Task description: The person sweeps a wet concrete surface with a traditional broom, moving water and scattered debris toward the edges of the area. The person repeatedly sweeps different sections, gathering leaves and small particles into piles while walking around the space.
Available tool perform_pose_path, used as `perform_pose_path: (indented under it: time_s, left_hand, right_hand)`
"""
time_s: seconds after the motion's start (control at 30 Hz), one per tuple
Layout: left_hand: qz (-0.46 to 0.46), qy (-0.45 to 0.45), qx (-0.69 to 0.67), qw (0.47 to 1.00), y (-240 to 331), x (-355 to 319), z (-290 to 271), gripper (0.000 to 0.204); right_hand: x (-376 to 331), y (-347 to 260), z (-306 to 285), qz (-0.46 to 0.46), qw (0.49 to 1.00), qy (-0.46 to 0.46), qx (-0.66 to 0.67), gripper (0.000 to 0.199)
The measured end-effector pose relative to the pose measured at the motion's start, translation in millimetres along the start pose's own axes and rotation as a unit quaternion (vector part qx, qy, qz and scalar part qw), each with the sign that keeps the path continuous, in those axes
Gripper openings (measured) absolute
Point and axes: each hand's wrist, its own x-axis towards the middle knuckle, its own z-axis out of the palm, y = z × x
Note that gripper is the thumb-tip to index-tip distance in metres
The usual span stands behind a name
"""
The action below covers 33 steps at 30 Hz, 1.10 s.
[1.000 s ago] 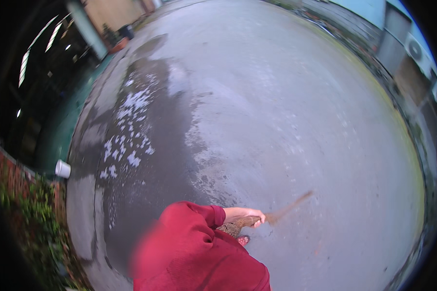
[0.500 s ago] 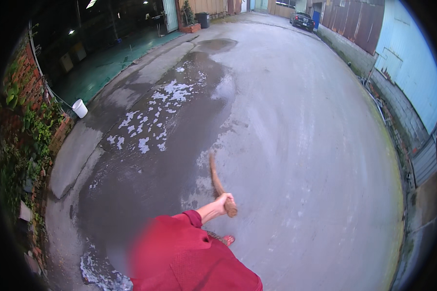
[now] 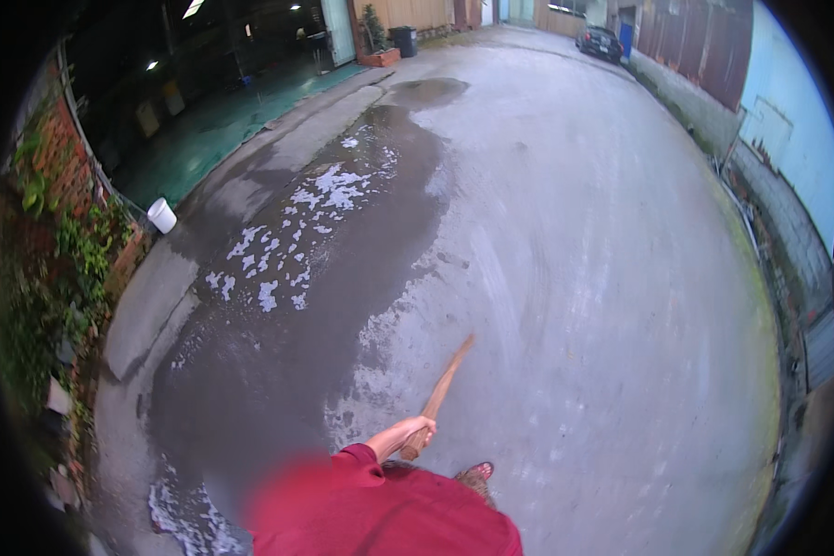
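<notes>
Brown broom-like stick [image 3: 447, 381], fingers [image 3: 425, 426] curled closely round it.

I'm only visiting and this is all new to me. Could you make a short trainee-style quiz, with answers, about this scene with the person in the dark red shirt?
1. Multiple choice: what does the person's bare hand grip?
A. A coiled blue rubber hose
B. A long, slim brown broom-like tool
C. A square yellow sponge

2. True or false: irregular white foam patches lie on dark, wet pavement.

3. Fill in: the white, cylindrical bucket is on the picture's ____ side.

Key: 1. B. 2. True. 3. Left.
</notes>
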Motion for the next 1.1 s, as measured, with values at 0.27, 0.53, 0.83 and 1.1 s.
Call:
perform_pose_path:
  time_s: [0.27,0.53,0.83,1.1]
  left_hand:
    - [0.033,0.034,0.234,0.971,121,52,124,0.014]
    - [0.099,0.05,0.444,0.889,300,231,294,0.027]
    - [-0.014,-0.161,0.855,0.494,152,389,342,0.084]
    - [-0.292,-0.421,0.824,0.244,-11,268,460,0.092]
  right_hand:
    - [75,-232,-21,-0.24,0.964,-0.002,-0.117,0.038]
    - [61,-262,41,-0.206,0.976,0.076,-0.002,0.032]
    - [-170,-8,172,0.306,0.872,0.355,0.14,0.034]
    - [-181,-72,330,0.322,0.795,0.347,0.38,0.033]
